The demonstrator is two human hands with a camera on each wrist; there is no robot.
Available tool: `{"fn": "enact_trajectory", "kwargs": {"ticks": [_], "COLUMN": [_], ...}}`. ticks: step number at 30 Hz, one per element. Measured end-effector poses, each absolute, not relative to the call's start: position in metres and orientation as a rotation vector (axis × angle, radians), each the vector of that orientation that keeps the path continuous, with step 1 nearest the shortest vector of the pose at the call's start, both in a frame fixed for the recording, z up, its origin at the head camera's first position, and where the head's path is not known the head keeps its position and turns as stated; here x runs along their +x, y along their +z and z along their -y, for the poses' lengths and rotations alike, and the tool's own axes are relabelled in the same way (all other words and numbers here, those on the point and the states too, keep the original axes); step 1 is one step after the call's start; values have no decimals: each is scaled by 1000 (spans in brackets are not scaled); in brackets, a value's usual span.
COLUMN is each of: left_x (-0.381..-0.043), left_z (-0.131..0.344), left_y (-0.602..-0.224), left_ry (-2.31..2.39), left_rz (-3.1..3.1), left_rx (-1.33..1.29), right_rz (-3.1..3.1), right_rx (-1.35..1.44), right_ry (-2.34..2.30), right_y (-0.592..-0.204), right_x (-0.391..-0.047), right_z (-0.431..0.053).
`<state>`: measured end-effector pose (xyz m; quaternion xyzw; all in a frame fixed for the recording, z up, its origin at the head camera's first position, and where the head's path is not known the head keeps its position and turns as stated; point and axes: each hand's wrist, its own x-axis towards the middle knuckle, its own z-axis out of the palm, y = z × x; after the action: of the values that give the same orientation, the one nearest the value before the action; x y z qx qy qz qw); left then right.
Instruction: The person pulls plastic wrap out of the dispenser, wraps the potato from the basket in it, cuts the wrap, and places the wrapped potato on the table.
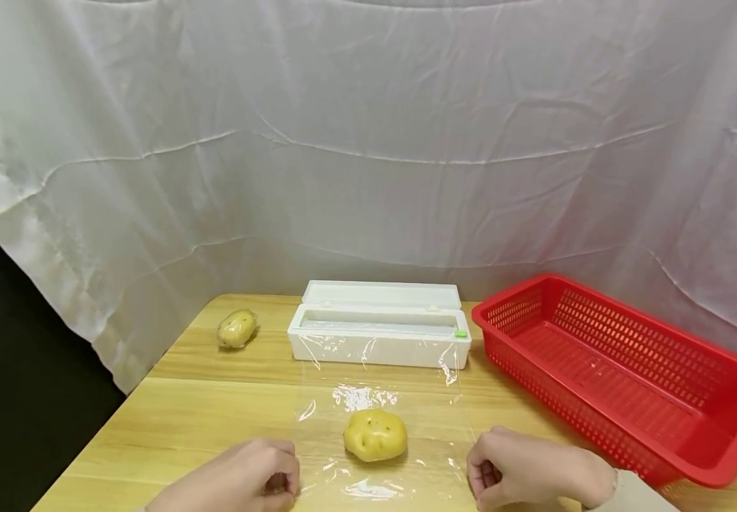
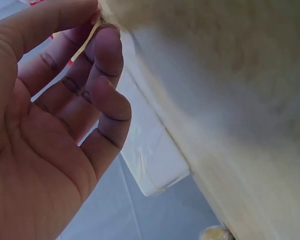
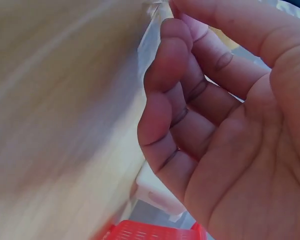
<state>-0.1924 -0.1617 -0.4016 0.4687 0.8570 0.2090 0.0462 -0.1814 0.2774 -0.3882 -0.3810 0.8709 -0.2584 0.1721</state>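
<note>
Potato (image 1: 376, 435) Sits on Clear Film (image 1: 432, 427) Between Two Pinching Hands

The left hand (image 1: 240, 480) pinches the film's near left edge between thumb and fingertips, its other fingers curled in; the right hand (image 1: 534, 466) does likewise at the near right edge, a bit of film showing at its fingertips in the right wrist view; both grips are narrow, the hands well apart. The potato lies on the film between them, somewhat farther from the person, touching neither hand; bright glints and creases mark the film around it. The sheet runs back over the front of a long white box (image 1: 381, 350); the box's lid (image 1: 381, 294) stands raised behind it, and a small green piece (image 1: 460, 333) sits at its right end. A wrapped potato (image 1: 237, 328) rests on the wooden table (image 1: 170, 419), left of the box; a red basket (image 1: 611, 387) stands at an angle on the right; a pale curtain (image 1: 406, 178) hangs behind everything.
</note>
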Motion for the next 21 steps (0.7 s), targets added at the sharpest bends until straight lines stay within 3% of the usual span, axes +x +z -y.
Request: {"fn": "enact_trajectory", "kwargs": {"ticks": [21], "left_x": [-210], "left_z": [171], "left_y": [-385], "left_ry": [840], "left_rz": [-2713], "left_rx": [1634], "right_rz": [-2513], "right_rx": [-1050], "right_ry": [-849], "right_y": [-356], "right_x": [-201], "right_z": [-287]}}
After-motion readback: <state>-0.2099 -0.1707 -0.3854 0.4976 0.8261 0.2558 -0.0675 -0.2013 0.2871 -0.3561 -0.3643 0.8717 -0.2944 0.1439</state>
